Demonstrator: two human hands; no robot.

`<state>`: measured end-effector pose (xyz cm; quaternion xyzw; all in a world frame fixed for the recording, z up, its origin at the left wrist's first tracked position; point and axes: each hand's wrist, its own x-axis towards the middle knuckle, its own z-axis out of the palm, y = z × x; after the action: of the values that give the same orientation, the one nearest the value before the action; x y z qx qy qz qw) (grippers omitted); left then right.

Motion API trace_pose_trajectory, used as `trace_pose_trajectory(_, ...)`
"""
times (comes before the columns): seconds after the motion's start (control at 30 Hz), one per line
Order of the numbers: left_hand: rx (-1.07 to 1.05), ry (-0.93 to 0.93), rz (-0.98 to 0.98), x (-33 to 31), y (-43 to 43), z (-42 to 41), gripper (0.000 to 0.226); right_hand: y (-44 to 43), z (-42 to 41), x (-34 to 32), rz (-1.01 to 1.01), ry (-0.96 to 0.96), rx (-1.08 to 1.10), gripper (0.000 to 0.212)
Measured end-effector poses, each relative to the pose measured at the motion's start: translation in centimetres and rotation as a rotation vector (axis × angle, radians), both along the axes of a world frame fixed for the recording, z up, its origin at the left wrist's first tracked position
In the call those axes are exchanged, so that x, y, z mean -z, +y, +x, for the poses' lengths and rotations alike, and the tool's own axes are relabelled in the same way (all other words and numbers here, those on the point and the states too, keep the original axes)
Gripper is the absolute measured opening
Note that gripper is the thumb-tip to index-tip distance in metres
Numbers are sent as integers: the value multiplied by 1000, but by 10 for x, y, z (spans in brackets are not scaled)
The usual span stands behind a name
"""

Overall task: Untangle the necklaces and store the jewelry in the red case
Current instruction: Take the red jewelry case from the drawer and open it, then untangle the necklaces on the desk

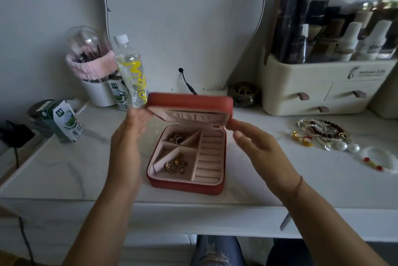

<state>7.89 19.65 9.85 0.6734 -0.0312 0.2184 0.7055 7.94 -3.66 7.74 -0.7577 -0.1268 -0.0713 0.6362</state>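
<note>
Frame centre, the square red leatherette case (187,186) seems light, stiff; take its lid edges, which left hand (127,136) and right hand (258,147) flank straight-fingered, gripping nothing

Counted by kind
One red case (185,186), two hands (127,136) (256,145), two milk cartons (64,123) (119,97), one plastic bottle (131,72), one brass burner (243,93), two gold earrings (296,135) (307,142), two large pearls (340,145) (353,148), two heaps of gold chain (176,136) (175,165) inside it.

left hand (127,136) blurred, organizer (312,85) cropped right
</note>
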Motion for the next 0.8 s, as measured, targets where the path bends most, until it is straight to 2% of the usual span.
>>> trace_pose_trajectory(0.13, 84, 5, 71, -11, -4, 35, 52, 7, 27, -9, 10, 26, -4, 34)
trace_pose_trajectory(0.23, 127, 66, 182, 10, -1, 67, 73, 14, 40, -13, -68, 60, -43, 34)
trace_pose_trajectory(0.27, 155, 98, 202, 20, 1, 75, 76, 18, 42, -14, -116, 58, -40, 33)
trace_pose_trajectory(0.33, 206, 156, 199, 36, 5, 84, 78, 26, 38, -13, -318, -38, 107, 33)
trace_pose_trajectory(0.4, 224, 169, 165, 43, 6, 84, 71, 39, 22, -9, -440, -190, 229, 37)
trace_pose_trajectory(0.47, 224, 165, 114, 42, 5, 81, 62, 59, 2, -8, -563, -272, 143, 35)
trace_pose_trajectory(0.53, 207, 160, 37, 44, 2, 82, 47, 78, -12, -6, -800, -272, 58, 41)
trace_pose_trajectory(0.6, 198, 166, -7, 44, 0, 82, 41, 90, -15, -7, -990, -225, 61, 45)
trace_pose_trajectory(0.8, 145, 193, -7, 39, -2, 79, 39, 114, -10, -15, -1146, -169, 94, 45)
